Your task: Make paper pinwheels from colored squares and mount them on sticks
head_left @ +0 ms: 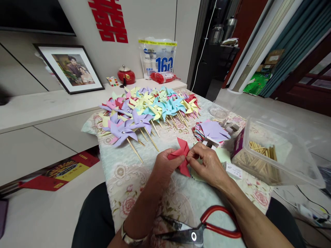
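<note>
Both hands pinch red pinwheel above table: left hand clamps left blades, right hand fingertips press centre. Keep folded tips stacked at centre, grip firm. Sticks box right; scissors near.

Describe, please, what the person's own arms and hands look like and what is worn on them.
Both forearms are bare, with no sleeves in view. The left hand has a metal band, seemingly a watch or bracelet, at its wrist. The right hand shows no ring, glove or band.
</note>
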`<state>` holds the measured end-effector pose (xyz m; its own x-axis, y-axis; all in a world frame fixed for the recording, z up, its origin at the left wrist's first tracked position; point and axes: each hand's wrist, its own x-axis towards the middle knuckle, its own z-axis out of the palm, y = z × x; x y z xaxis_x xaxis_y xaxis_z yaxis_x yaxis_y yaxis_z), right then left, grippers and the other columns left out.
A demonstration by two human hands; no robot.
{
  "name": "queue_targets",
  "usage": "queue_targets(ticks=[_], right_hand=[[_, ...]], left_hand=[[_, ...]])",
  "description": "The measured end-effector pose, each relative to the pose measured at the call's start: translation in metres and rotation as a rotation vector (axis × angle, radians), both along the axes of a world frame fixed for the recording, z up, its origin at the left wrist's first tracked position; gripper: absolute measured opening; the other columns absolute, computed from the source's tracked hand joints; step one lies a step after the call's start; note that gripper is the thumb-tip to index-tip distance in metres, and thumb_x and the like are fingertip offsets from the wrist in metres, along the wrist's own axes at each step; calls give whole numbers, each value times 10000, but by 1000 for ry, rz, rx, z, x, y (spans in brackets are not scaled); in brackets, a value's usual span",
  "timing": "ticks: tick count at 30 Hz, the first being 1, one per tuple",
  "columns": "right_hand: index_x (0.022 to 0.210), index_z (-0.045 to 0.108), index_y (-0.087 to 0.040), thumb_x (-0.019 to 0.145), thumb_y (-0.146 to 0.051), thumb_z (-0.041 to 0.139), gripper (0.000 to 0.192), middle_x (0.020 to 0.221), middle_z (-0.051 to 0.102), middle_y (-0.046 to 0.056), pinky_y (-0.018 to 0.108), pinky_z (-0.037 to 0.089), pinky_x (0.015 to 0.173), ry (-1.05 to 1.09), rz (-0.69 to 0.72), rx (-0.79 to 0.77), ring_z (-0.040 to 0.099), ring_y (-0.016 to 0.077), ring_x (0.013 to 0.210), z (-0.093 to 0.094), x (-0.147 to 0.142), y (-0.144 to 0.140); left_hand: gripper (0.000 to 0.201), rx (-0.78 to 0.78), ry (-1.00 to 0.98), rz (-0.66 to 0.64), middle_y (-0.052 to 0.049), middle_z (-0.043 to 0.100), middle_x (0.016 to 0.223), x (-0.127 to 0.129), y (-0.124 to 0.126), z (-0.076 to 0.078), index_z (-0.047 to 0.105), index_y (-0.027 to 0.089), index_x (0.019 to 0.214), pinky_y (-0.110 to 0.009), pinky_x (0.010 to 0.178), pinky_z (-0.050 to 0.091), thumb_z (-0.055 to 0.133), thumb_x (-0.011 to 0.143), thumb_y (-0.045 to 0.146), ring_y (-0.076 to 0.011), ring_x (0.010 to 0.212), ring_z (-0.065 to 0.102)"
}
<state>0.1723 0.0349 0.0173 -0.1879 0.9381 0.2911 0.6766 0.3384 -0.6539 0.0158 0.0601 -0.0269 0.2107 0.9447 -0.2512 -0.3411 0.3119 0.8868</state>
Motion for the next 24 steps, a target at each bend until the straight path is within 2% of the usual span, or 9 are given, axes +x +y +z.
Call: queue_targets(ticks=[5,15,20,24], right_hand=[[710,616,-191,833,-102,555,163,720,576,17,289,398,627,-8,-14,4,540,169,679,-2,1,0],[715,640,-193,860,-136,585,166,730,601,25,303,427,641,35,3,19,562,174,692,0,0,0],[896,688,-206,894,-234,638,58,820,645,33,306,442,656,161,-125,192,573,176,731,1,4,1],[867,675,-202,899,-208,613,70,780,638,18,291,423,624,171,-163,182,552,162,675,-2,7,3]], left_hand=[[234,31,21,-12,19,648,593,-1,0,-3,681,148,730,-224,551,399,841,627,285,-103,529,535],[202,39,48,3,21,643,563,0,-1,5,675,143,683,-216,528,385,825,615,260,-100,510,526],[169,28,-148,97,-26,745,771,-8,3,16,721,155,782,-257,673,508,812,651,213,-156,687,655],[169,39,-402,259,-4,759,847,-19,12,26,744,168,827,-229,748,543,791,665,148,-135,756,674]])
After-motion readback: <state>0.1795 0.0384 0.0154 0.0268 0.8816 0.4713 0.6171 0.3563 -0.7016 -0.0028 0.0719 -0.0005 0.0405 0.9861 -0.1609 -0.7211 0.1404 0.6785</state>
